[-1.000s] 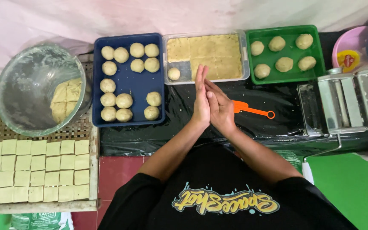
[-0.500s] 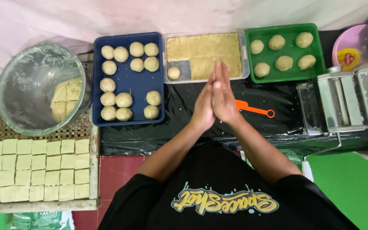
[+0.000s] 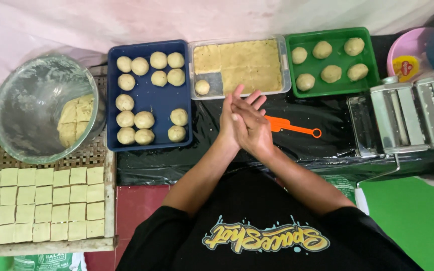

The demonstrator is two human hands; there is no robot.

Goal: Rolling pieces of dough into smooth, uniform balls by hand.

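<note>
My left hand [image 3: 228,119] and my right hand [image 3: 253,131] are pressed palm to palm over the black plastic sheet [image 3: 322,148], fingers stretched out and pointing toward the clear tray [image 3: 214,93]. Whatever lies between the palms is hidden. That tray holds a cut slab of yellow dough [image 3: 247,62] and one dough ball [image 3: 202,87]. To the left, the blue tray [image 3: 151,98] carries several round dough balls. An orange plastic scraper [image 3: 293,127] lies just right of my hands.
A green tray [image 3: 373,60] with several dough balls stands at the back right, next to a pink bowl [image 3: 412,47]. A metal pasta roller [image 3: 409,118] is on the right. At left are a glass bowl [image 3: 26,108] with dough and a board of dough squares [image 3: 41,200].
My palms have slid against each other; the hands have dropped a little toward me and now tilt to the right instead of pointing straight away. Nothing else has moved.
</note>
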